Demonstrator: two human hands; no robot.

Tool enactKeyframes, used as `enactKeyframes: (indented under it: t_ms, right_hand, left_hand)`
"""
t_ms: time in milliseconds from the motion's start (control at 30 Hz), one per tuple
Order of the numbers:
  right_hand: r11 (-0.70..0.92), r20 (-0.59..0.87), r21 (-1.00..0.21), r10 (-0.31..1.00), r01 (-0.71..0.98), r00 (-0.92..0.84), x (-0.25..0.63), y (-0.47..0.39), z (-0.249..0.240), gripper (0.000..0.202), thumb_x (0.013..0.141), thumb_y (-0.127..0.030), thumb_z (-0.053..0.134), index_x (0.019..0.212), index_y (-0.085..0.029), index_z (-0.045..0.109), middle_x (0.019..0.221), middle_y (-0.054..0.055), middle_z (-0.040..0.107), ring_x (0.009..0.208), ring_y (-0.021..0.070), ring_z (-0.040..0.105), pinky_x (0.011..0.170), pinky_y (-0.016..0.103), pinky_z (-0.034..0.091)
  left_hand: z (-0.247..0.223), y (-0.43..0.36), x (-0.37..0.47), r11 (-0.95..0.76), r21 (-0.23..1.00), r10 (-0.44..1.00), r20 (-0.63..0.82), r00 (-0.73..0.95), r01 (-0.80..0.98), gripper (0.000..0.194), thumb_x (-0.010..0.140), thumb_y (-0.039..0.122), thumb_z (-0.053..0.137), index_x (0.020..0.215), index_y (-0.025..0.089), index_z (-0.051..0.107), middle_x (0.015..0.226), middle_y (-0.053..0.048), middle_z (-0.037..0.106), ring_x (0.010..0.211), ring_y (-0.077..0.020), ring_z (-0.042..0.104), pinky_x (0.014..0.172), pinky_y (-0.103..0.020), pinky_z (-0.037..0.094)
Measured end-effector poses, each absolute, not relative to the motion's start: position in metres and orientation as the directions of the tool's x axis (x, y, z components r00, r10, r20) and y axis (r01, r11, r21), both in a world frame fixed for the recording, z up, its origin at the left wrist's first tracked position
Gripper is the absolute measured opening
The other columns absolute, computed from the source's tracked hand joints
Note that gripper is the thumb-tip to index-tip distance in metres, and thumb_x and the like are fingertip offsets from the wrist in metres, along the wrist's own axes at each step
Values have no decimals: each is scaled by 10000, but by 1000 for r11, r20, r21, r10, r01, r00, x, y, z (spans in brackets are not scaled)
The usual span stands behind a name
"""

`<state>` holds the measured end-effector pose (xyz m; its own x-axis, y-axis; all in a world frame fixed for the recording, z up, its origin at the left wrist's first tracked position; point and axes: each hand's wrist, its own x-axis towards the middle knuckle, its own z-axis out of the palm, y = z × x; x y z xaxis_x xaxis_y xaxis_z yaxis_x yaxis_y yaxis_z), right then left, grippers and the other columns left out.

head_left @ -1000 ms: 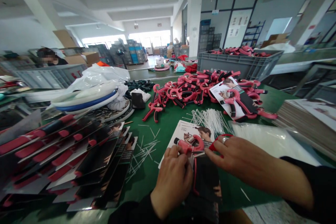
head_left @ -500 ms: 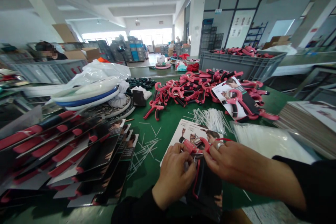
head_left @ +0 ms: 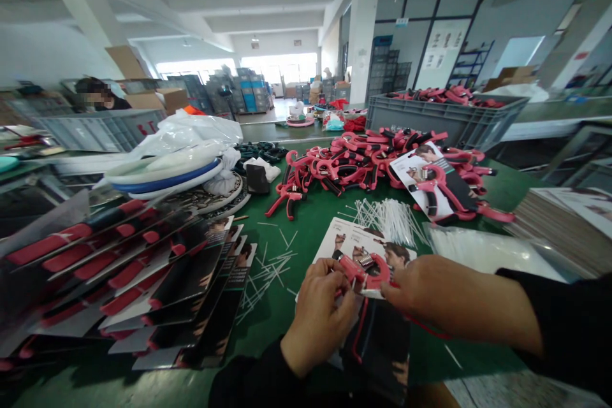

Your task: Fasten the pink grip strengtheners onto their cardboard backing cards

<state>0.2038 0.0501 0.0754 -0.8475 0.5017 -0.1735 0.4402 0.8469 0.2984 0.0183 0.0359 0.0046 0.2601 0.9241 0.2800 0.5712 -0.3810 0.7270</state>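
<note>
A pink and black hand grip strengthener (head_left: 377,271) with a metal spring lies on a printed backing card (head_left: 377,338) in front of me. My left hand (head_left: 322,312) is closed at its left side, finger and thumb pinching by a thin white cable tie (head_left: 354,283). At the grip's right side my right hand (head_left: 421,290) is closed around a red-handled tool (head_left: 433,329); its working end is hidden. Another card (head_left: 329,239) lies under the first. White cable ties (head_left: 389,220) are heaped just beyond, and thin white pieces (head_left: 270,271) are scattered to the left.
Carded grips (head_left: 143,280) are stacked at left. Loose grips (head_left: 344,162) are piled at the back, one lying on a card (head_left: 425,182). Behind is a grey crate (head_left: 444,118) of grips. Backing cards (head_left: 559,223) and a plastic bag (head_left: 488,248) are right. A person (head_left: 98,95) is far left.
My right hand has turned over the grip, and the tool's red handle now shows below it instead of above. The metal seen between my hands is no longer visible. My left hand keeps its pinch.
</note>
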Motion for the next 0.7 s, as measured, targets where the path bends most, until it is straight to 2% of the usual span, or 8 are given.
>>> enactKeyframes:
  t_ms: [100,200,300,367,433,500,633,700]
  right_hand:
    - [853,-156,218,511,475,-846,209,52,78,188,701,-73,602,841,-192,642,663,45,674,537,188,622,464,258,356]
    - [785,-214,39,611,618,-762,210,53,87,258,674,-269,702,925,-239,651,752,44,684,650,221,642,513,268,393]
    - [644,-358,-112,684,757,-635,204,53,94,326,579,-388,766,874,-279,678,758,21,678,674,225,633,532,269,398]
    - [599,-396,-162,688,784,-608,197,54,95,327,570,-399,758,870,-291,686,765,17,672,680,223,623,538,274,392]
    - [580,-416,-194,681,791,-602,189,58,95,348,559,-403,751,883,-292,688,775,18,665,701,229,614,551,281,392]
    - [549,-451,-230,672,804,-588,182,62,94,342,551,-388,750,871,-286,689,762,10,655,689,214,601,547,271,387]
    - [492,-512,-300,640,817,-573,171,69,98,280,575,-349,744,831,-251,686,719,-9,626,645,166,565,528,235,375]
    - [453,-548,-329,623,829,-558,168,73,99,279,595,-348,738,841,-227,682,697,-13,608,619,144,542,505,214,365]
  left_hand:
    - [4,38,9,-356,815,934,332,134,457,171,810,156,466,651,183,522,868,-49,539,896,-182,521,787,-303,426]
    - [1,38,-18,-325,806,891,436,-125,494,165,867,240,418,739,197,513,943,-61,513,960,-188,513,837,-317,430]
    - [-4,36,-53,-237,644,868,477,-140,727,160,865,279,439,735,208,499,904,-47,518,908,-196,535,798,-315,440]
    - [-7,33,-70,-101,495,912,393,-119,863,124,858,269,447,798,211,539,939,-50,533,884,-210,558,710,-306,449]
    - [-9,28,-76,4,408,941,307,-142,913,140,859,256,442,908,219,567,998,-57,546,856,-214,578,652,-298,441]
    - [-11,19,-72,-9,459,961,248,-118,888,171,870,285,435,932,214,577,958,-52,578,785,-192,586,636,-287,434]
    - [-13,-5,-41,-133,690,991,71,115,711,284,857,390,452,716,204,614,666,-9,599,615,-148,563,560,-240,401]
    - [-13,-14,-24,-117,729,985,-3,173,674,236,817,383,499,762,223,664,601,5,598,567,-146,560,521,-233,368]
